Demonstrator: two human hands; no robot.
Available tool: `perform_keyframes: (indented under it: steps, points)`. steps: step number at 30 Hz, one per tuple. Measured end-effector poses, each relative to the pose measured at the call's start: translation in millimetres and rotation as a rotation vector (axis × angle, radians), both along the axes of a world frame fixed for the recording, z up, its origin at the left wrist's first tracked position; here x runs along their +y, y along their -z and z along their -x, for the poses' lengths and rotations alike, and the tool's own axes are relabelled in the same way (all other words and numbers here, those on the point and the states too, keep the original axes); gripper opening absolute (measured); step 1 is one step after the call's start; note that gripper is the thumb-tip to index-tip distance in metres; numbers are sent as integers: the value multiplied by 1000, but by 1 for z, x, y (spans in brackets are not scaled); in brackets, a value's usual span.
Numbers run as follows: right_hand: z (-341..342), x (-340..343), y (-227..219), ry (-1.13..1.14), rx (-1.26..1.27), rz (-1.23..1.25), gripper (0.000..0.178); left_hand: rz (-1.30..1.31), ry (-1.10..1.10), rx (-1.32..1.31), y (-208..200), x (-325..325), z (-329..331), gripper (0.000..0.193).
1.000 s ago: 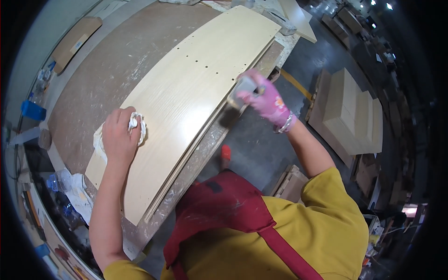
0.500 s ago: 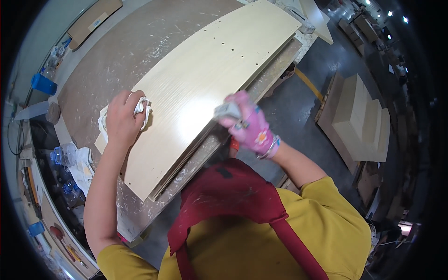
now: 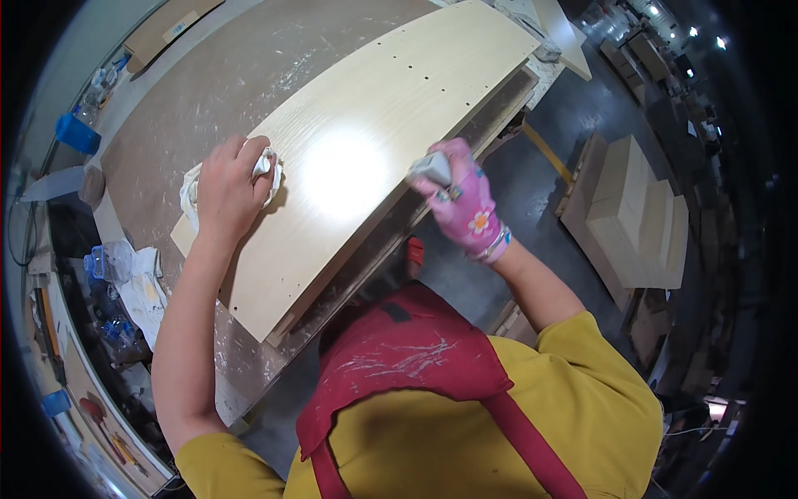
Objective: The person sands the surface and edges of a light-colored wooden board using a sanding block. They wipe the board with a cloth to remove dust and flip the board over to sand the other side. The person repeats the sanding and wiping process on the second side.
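Pink-gloved right hand [image 3: 463, 200], closed around grey block [image 3: 431, 169], should follow edge of panel [image 3: 366, 150] evenly, while left hand [image 3: 227, 189] clutches white cloth [image 3: 271, 170].

Floor [image 3: 524, 198]: dark grey, smooth, faintly reflective, crossed by a yellow line [image 3: 546, 152]. Wall [image 3: 91, 62] at the far left: pale grey. Worktable [image 3: 208, 100]: broad brown top, scuffed and marked with white. At right, a stepped stack of pale panels [image 3: 628, 208] stands on a brown base board [image 3: 593, 237]; brown stacks [image 3: 628, 66] lie beyond. Lighting: small bright lamps [image 3: 693, 32] at upper right, with a pinkish-white glow [image 3: 716, 409] at lower right; that side is otherwise dim, its detail indistinct.
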State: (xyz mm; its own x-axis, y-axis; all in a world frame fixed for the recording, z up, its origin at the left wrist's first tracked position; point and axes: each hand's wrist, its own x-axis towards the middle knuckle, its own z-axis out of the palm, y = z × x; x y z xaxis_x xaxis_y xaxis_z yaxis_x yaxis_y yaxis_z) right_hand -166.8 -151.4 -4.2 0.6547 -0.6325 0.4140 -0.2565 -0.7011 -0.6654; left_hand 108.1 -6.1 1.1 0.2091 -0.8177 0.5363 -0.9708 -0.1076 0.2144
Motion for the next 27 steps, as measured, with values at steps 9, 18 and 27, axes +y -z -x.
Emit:
perform_keyframes:
  steps: [9, 18, 27]
  points:
    - [5, 6, -14, 22, -246, -196, 40, 5, 14, 42, 2, 3, -3, 17]
    - [-57, 111, -12, -731, 209, 325, 56, 19, 18, -11, 6, 4, -8, 19]
    - [-41, 100, -11, -562, 105, 334, 39, -3, -9, -12, 9, 2, -8, 20]
